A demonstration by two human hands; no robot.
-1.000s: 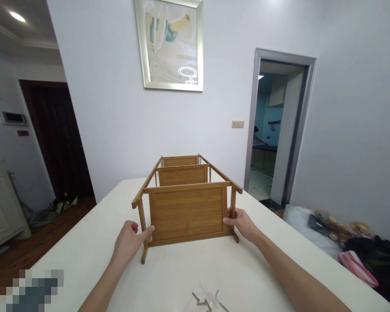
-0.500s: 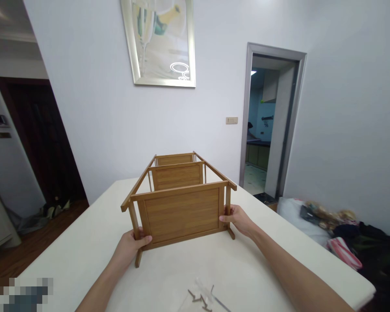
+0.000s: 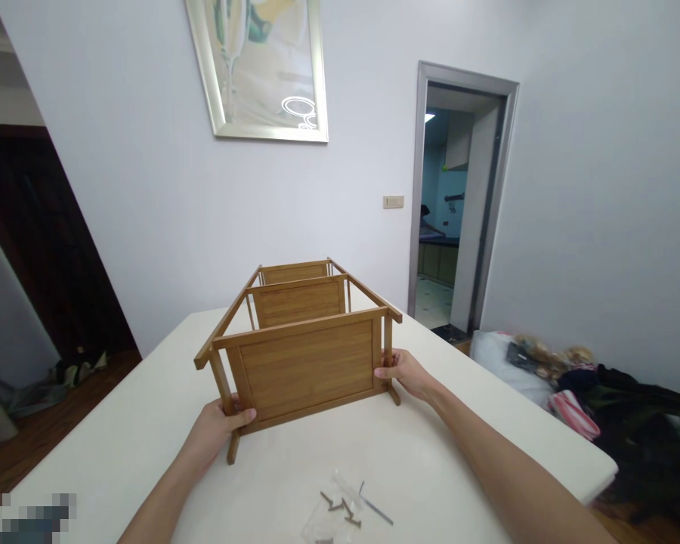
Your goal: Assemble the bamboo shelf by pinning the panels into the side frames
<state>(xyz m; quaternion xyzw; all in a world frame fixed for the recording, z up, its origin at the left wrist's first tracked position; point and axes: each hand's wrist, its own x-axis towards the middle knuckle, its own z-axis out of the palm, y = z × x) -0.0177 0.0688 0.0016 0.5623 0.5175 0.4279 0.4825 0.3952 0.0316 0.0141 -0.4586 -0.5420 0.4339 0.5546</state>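
Note:
A brown wooden shelf rack lies on its side on the white table, its three shelf panels standing upright one behind another. My left hand grips the near left corner, thumb on the nearest panel and fingers behind the frame. At the near right corner my right hand holds the frame the same way, thumb against the panel's edge. The fingertips of both hands are partly hidden behind the wood. Closer to me lie several screws on a clear plastic bag, with a hex key beside them.
The white table runs back to the wall, where a framed picture hangs. A doorway opens at the right. Clothes and a striped pink cloth are heaped beyond the table's right edge. A dark door stands at the left.
The view has shifted slightly right and down, showing more of the bag, screws and hex key. Both hands keep their hold on the shelf rack, which looks slightly turned.

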